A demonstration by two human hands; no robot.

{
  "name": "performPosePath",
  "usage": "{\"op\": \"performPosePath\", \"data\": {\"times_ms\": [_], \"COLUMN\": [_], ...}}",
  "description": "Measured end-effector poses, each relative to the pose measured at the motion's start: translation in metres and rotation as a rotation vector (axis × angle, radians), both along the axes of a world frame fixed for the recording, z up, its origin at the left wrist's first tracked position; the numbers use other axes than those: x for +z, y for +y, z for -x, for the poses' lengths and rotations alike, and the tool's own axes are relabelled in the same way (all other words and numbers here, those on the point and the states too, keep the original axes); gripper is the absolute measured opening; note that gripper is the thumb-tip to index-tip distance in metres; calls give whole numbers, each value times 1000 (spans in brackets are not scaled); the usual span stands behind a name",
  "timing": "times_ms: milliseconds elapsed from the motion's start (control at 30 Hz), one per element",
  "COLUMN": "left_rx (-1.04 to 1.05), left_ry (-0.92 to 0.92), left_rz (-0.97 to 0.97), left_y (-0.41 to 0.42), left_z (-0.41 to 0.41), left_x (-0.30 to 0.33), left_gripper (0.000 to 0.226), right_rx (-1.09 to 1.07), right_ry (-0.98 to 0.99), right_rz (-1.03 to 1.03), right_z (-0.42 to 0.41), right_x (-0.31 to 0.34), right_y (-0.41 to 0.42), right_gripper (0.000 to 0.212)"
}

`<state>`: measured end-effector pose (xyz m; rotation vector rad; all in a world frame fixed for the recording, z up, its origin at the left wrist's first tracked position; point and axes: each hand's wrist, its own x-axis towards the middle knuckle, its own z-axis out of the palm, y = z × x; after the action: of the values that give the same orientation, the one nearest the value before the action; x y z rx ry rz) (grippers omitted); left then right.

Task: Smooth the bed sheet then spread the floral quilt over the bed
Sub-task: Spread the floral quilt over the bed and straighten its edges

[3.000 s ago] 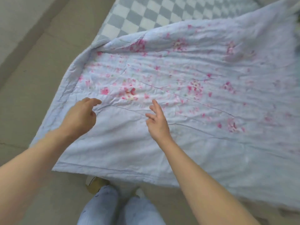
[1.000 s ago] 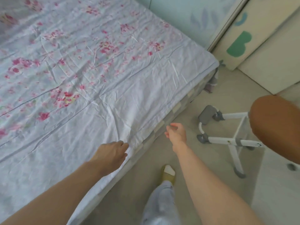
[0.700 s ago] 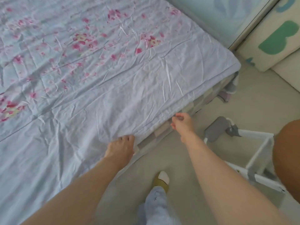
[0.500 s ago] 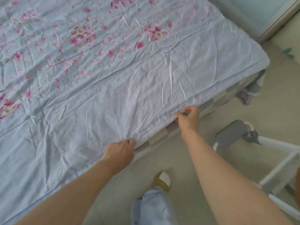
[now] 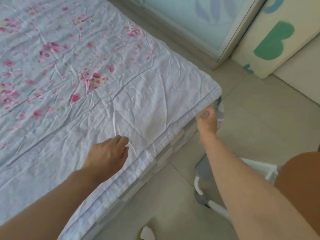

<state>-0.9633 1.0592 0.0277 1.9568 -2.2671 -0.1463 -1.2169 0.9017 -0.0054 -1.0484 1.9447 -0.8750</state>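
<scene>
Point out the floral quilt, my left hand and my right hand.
floral quilt (image 5: 147,104): head view, plain pale border panel near the corner.
left hand (image 5: 108,154): head view, back of the hand resting on the quilt.
right hand (image 5: 207,121): head view, back of the hand at the quilt's edge.

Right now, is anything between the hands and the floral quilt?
Nothing visible. The left hand lies directly on the floral quilt; the right hand is at its hanging edge near the corner, grip blurred.
</scene>
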Motion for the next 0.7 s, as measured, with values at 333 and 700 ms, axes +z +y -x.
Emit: {"op": "performPosePath", "data": {"times_ms": [333, 700], "left_rx": [-40, -62], "left_ry": [-83, -9], "left_rz": [2, 61], "left_y": [-42, -26], "left_z": [8, -5], "left_x": [-14, -13], "left_gripper": [25, 23], "right_rx": [-145, 56], "right_ry": [59, -145], "right_rz": [119, 108], "right_z": [45, 1], "right_x": [-23, -36], "right_y": [-51, -39], "right_gripper": [24, 42]}}
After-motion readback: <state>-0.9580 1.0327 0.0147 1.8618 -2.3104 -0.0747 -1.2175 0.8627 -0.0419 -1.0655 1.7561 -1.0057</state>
